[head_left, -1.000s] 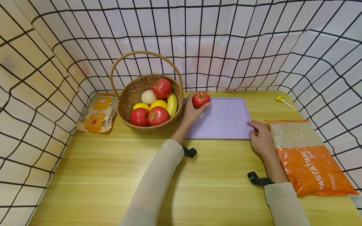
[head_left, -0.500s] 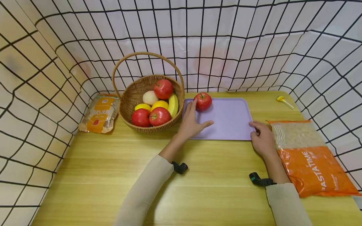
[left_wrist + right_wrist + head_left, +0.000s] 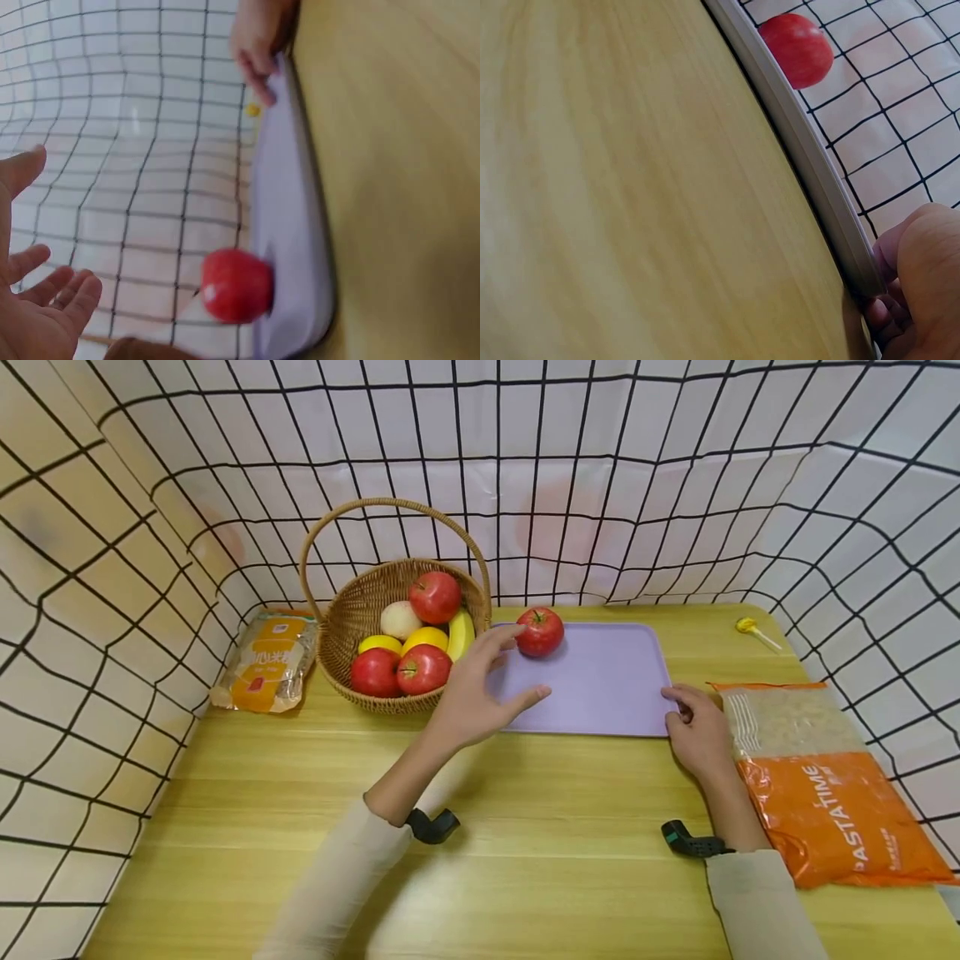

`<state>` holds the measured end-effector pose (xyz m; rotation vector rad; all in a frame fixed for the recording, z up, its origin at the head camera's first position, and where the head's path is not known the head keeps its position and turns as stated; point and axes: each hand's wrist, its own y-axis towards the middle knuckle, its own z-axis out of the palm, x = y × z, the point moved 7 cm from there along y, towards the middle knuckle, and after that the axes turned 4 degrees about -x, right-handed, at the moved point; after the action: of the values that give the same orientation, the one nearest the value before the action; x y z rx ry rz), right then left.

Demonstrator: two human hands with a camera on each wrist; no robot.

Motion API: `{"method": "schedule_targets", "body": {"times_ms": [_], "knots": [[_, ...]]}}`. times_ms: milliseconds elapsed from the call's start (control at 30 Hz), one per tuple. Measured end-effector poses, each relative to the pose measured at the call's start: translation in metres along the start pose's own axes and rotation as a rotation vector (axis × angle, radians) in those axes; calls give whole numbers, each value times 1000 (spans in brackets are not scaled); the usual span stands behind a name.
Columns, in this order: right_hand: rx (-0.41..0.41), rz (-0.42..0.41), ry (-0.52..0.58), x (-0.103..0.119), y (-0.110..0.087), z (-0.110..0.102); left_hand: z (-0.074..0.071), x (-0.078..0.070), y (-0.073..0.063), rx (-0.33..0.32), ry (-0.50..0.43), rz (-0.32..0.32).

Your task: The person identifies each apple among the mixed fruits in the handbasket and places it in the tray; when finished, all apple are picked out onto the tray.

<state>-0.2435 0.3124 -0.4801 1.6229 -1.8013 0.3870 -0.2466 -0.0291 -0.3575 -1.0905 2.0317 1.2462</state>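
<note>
A red apple rests on the far left corner of the lavender tray. My left hand hovers over the tray's left end with fingers spread, holding nothing. The left wrist view shows that hand apart from the apple. At the tray's right edge my right hand pinches the rim. In the right wrist view the thumb lies on the rim of the tray and curled fingers are at its underside. A wicker basket of several apples, yellow fruits, a banana and a pale round item stands left of the tray.
An orange bag of pasta lies right of my right hand. A yellow lollipop lies at the back right. Left of the basket is an orange and clear food packet. White grid-patterned walls surround the wooden table.
My left hand has let go of the apple on the tray and drawn back toward the near left. The right hand keeps its place at the tray's edge.
</note>
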Motion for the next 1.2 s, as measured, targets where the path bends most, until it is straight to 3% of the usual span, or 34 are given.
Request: {"method": "schedule_targets", "body": {"times_ms": [167, 300, 467, 667, 833, 1200], "knots": [[-11, 10, 0, -2, 0, 0, -41, 2, 3, -81, 44, 23], [-12, 17, 6, -2, 0, 1, -69, 12, 8, -124, 86, -25], [-8, 30, 8, -3, 0, 0, -90, 24, 19, -166, 86, -88], [-18, 13, 23, -1, 0, -1, -105, 41, 32, -197, 179, -174], [-18, 16, 21, -2, 1, -1, -108, 53, 37, -164, 277, -277], [-7, 23, 24, -3, 1, 0, -111, 72, 50, -128, 348, -423]]}}
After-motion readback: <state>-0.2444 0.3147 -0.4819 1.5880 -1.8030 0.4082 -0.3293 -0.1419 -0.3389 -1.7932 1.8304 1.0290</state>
